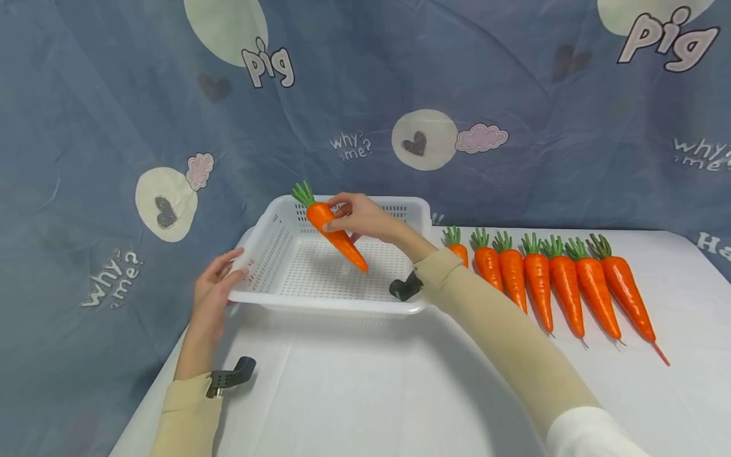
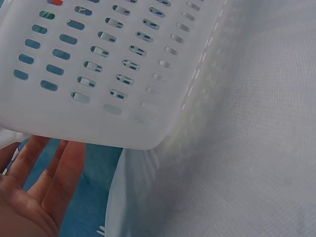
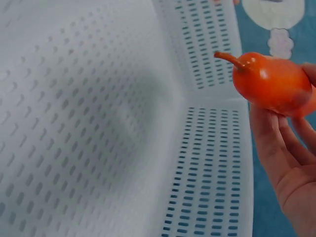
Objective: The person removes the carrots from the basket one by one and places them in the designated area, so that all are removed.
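Observation:
A white perforated basket point(image 1: 268, 296) stands on the white table, its inside bare. Above it my right hand point(image 1: 358, 218) grips an orange toy carrot point(image 1: 337, 237) with a green top, tip pointing down and right. The right wrist view shows the carrot's tip point(image 3: 269, 81) held in my fingers point(image 3: 276, 148) over the basket's floor point(image 3: 74, 128). My left hand point(image 1: 214, 285) rests with straight fingers against the basket's left rim; in the left wrist view those fingers point(image 2: 47, 177) lie just under the basket's corner point(image 2: 143, 133).
Several more toy carrots point(image 1: 562, 285) lie side by side in a row on the table right of the basket. A blue patterned cloth point(image 1: 114, 127) hangs behind and to the left. The table's left edge point(image 1: 148, 400) runs close to my left arm.

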The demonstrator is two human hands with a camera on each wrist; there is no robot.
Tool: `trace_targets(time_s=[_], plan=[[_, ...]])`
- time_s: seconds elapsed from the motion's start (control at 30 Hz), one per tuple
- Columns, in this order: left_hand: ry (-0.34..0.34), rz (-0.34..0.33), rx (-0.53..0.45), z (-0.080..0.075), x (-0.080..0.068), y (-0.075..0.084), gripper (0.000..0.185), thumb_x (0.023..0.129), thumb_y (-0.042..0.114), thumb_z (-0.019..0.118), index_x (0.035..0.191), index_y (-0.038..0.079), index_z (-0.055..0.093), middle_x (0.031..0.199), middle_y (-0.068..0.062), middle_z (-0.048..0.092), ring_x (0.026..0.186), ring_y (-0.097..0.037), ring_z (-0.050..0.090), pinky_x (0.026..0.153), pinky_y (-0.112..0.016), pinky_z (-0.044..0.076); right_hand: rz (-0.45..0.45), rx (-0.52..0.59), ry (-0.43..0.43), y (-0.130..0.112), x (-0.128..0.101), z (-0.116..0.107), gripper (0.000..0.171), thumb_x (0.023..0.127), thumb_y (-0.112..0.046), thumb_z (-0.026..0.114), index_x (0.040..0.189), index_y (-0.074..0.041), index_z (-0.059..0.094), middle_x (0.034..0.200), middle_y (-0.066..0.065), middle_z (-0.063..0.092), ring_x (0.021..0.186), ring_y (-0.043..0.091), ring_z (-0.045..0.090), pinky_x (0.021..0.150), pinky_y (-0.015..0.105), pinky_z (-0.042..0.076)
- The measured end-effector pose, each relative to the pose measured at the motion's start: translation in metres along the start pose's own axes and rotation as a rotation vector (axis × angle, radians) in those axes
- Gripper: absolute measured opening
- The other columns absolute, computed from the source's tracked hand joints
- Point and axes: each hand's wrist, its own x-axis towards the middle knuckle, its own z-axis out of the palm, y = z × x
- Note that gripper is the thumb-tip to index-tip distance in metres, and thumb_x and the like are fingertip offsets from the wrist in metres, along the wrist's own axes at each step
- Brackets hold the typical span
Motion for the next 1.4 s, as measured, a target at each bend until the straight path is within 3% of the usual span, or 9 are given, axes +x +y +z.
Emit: trace_targets(time_s=[0.5,0.77,1.07,1.4], plan=[[0.0,0.004,-0.019,0.001,0.005,-0.005,0.048,0.094,0.011,0.064,0.141,0.015,0.054,0.124,0.001,0.059,0.098,-0.011,0.061,0.066,-0.021,0.052,0.025,0.203,0.222,-0.02,-0.022,-0.012,0.052,0.089,-0.017,0.073,0.136,-0.01,0.052,0.115,0.012,0.065,0.097,0.026,0.066,0.073,0.042,0.056],[0.015,0.008,-0.003,0.002,0.005,-0.005,0.046,0.094,0.013,0.064,0.139,0.017,0.056,0.124,0.002,0.059,0.098,-0.011,0.061,0.066,-0.02,0.052,0.026,0.305,0.255,-0.028,-0.04,-0.011,0.054,0.088,-0.016,0.073,0.136,-0.008,0.051,0.115,0.014,0.064,0.098,0.028,0.065,0.074,0.045,0.056],[0.008,0.007,-0.029,0.0,0.007,-0.009,0.046,0.094,0.012,0.064,0.139,0.016,0.056,0.124,0.003,0.06,0.098,-0.011,0.061,0.066,-0.021,0.053,0.013,0.3,0.235,-0.031,-0.057,-0.01,0.057,0.089,-0.014,0.072,0.14,-0.007,0.048,0.118,0.015,0.063,0.098,0.03,0.066,0.073,0.042,0.056],[-0.007,0.018,-0.034,0.001,0.008,-0.009,0.046,0.094,0.014,0.064,0.139,0.016,0.056,0.127,0.002,0.058,0.102,-0.012,0.059,0.068,-0.02,0.052,0.022,0.17,0.253,-0.024,-0.079,-0.01,0.059,0.089,-0.02,0.072,0.141,-0.01,0.047,0.12,0.014,0.061,0.098,0.028,0.066,0.076,0.043,0.056]])
